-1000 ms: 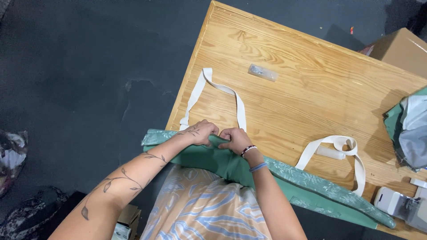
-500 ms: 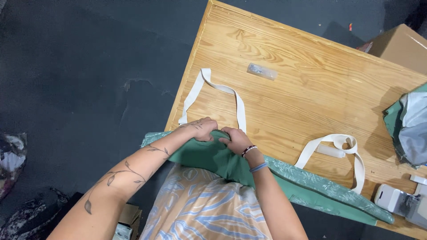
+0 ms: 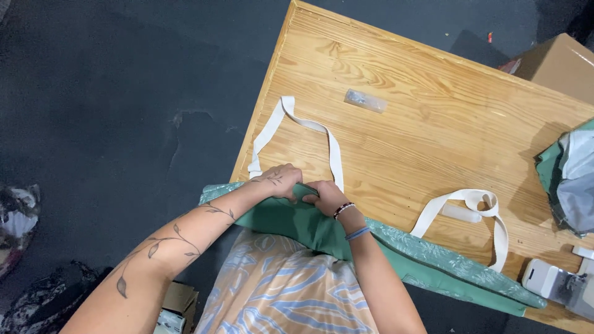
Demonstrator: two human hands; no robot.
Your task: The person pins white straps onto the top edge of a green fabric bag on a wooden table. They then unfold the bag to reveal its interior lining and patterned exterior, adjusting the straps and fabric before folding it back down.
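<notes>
Barely shifted, our left hand (image 3: 279, 180) and right hand (image 3: 323, 196) pinch green tote bag's (image 3: 396, 250) hem | cream strap (image 3: 297, 133) at 12 o'clock | step: folding edge; next needs firm crease.

table (image 3: 433, 124): varnished pine wood, grain visible, slight sheen
bag (image 3: 433, 263): green cloth, matt, leaf print was seen
handles (image 3: 309, 127): cream woven webbing, matt
packet (image 3: 365, 100): clear plastic, glossy
floor (image 3: 124, 111): dark, matt, rough
</notes>
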